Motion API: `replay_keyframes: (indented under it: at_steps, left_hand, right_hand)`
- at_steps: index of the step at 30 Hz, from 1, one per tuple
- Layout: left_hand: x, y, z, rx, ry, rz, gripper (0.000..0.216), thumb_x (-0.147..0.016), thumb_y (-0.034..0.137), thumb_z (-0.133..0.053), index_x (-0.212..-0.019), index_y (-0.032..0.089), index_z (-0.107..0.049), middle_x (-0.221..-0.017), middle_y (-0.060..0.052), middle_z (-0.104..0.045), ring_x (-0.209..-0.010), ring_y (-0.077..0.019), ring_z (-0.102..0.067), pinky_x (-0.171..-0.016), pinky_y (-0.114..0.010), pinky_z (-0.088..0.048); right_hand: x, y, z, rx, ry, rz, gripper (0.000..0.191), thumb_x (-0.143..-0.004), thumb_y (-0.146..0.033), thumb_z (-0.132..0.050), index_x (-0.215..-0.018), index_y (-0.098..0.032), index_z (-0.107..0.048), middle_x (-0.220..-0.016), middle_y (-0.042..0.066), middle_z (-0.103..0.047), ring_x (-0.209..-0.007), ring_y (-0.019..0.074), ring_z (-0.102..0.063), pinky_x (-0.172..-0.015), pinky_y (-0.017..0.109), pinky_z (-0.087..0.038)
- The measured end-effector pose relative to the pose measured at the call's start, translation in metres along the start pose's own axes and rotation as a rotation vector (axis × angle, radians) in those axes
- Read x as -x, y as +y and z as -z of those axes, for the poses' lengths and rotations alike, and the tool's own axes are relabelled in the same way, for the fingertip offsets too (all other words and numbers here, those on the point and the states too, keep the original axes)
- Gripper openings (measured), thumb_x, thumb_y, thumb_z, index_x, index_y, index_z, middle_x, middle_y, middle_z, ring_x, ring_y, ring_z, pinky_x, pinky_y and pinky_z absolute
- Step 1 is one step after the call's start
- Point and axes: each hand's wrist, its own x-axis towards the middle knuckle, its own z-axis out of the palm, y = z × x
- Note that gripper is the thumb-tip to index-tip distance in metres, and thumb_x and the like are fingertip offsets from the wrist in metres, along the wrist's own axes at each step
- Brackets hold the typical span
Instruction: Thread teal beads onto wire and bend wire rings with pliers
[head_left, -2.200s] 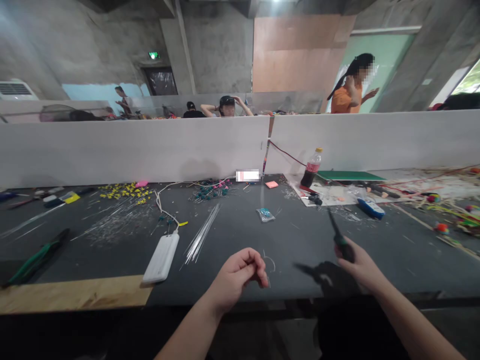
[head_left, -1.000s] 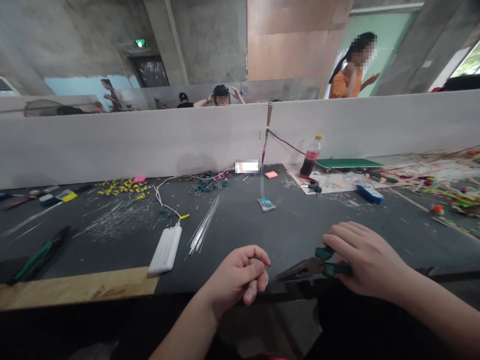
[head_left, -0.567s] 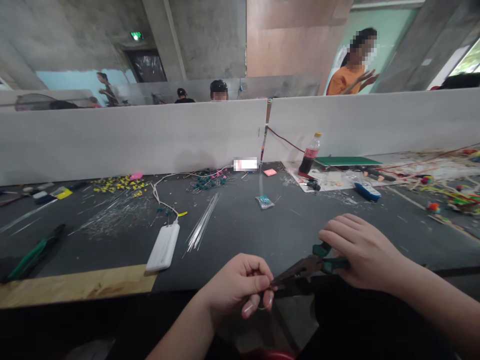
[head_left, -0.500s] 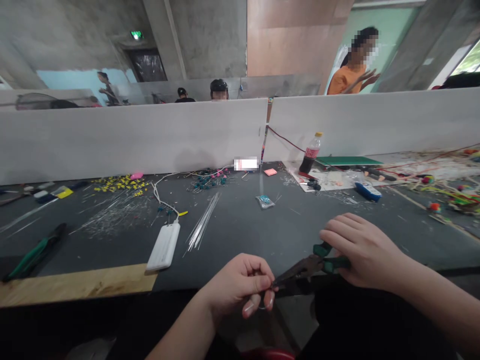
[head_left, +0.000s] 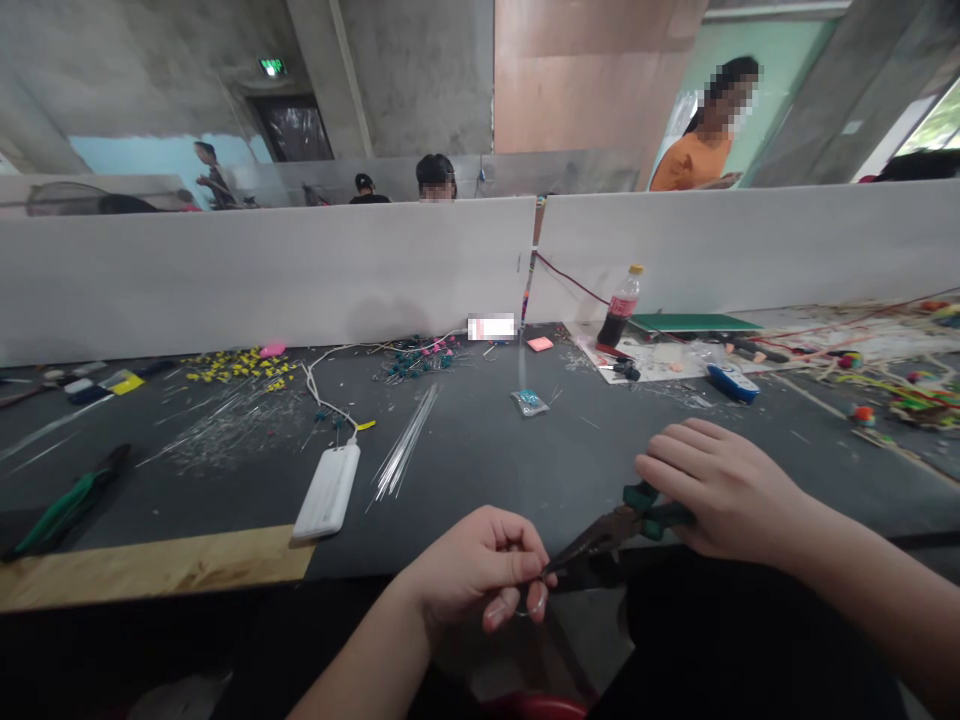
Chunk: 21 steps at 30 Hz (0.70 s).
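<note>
My right hand [head_left: 709, 490] is wrapped round the green handles of a pair of long-nose pliers [head_left: 604, 530]. The tips of the pliers reach the fingertips of my left hand [head_left: 499, 570]. That hand is pinched closed, thumb against forefinger, just past the table's front edge. A thin, pale curved piece, perhaps wire, shows below its fingers; most of what it holds is hidden. On the table ahead lies a bundle of straight silvery wires [head_left: 407, 443]. A small clear bag with blue bits [head_left: 529, 402] rests beyond my hands.
A white power bank [head_left: 327, 492] with a cable lies left of the wires. Green-handled pliers [head_left: 71, 505] rest at far left, near yellow pieces [head_left: 240, 370]. A cola bottle [head_left: 621, 308] stands by the white partition [head_left: 262, 280]. A blue-and-white object [head_left: 733, 383] sits at right.
My right hand and the pliers have shifted very slightly left, the tips staying at my left fingers. Beyond the partition, the person in orange has lowered their hands.
</note>
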Motion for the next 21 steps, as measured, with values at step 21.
replay_keyframes:
  at_steps: [21]
  left_hand:
    - [-0.002, 0.002, 0.007, -0.208, 0.166, -0.146, 0.030, -0.082, 0.040, -0.065, -0.074, 0.012, -0.060, -0.052, 0.004, -0.055, -0.035, -0.0025, -0.044, -0.035, -0.013, -0.031]
  right_hand:
    - [0.009, -0.009, -0.011, -0.016, 0.051, -0.125, 0.031, -0.053, -0.012, -0.046, -0.082, -0.020, -0.049, -0.069, 0.004, -0.053, -0.061, 0.0202, -0.046, -0.056, 0.030, -0.030]
